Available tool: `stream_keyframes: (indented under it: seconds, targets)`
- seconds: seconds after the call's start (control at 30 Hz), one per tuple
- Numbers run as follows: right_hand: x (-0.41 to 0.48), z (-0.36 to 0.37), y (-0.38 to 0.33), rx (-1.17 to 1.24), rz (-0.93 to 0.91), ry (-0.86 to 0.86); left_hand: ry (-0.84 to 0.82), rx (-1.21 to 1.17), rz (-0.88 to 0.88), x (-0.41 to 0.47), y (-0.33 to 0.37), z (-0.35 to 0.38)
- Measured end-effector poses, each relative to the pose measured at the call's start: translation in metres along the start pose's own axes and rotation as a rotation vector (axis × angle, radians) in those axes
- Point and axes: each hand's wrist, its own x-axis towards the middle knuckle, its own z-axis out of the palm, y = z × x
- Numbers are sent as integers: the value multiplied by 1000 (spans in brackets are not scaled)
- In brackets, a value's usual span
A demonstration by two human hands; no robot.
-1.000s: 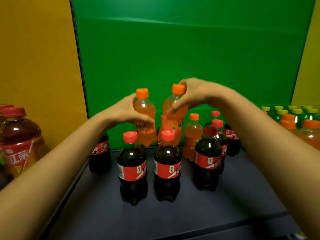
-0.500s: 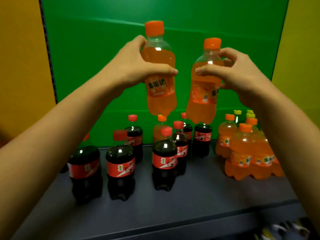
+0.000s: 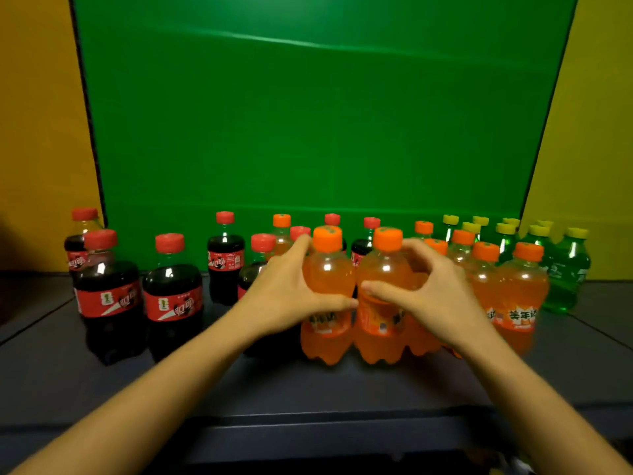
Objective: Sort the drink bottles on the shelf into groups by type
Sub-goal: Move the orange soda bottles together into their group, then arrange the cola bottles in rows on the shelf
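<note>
My left hand (image 3: 287,296) grips one orange soda bottle (image 3: 327,269) and my right hand (image 3: 428,293) grips a second orange soda bottle (image 3: 385,269). Both bottles stand upright side by side, low at the dark shelf (image 3: 239,382), just left of several more orange soda bottles (image 3: 520,289). Several dark cola bottles (image 3: 171,293) with red caps stand to the left and behind. One more orange bottle (image 3: 281,231) stands among the colas at the back. Green soda bottles (image 3: 568,269) with yellow caps are grouped at the far right.
A green backdrop (image 3: 308,125) closes the shelf's back, with yellow panels (image 3: 34,132) on both sides. The shelf's front edge (image 3: 308,419) runs below my forearms.
Both hands have come down from high in front of the backdrop, bringing the two orange bottles to shelf level beside the orange group. The view has shifted right.
</note>
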Motion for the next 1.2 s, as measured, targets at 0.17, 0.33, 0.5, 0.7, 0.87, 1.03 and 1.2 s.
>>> stream_keyframes:
  seconds: [0.17,0.33,0.5,0.7,0.87,1.03,1.2]
  targets:
    - [-9,11,18,1,57,-44,-6,16,-92,-4,-13,18]
    - [-12,14,19,-52,34,-54,27,48,-75,-2,-14,23]
    - [-19,17,20,-93,-3,-56,47,90,-42,-6,-16,34]
    - [-14,-3,8,-221,-42,-117,134,159,26,-11,-8,27]
    - [25,-35,-14,-248,-217,-28,326,256,171,4,23,-15]
    - [100,-46,-28,-322,-205,-165,300,381,211,70,50,-54]
    - [154,-25,-19,-505,-135,-378,16,552,101,143,43,-44]
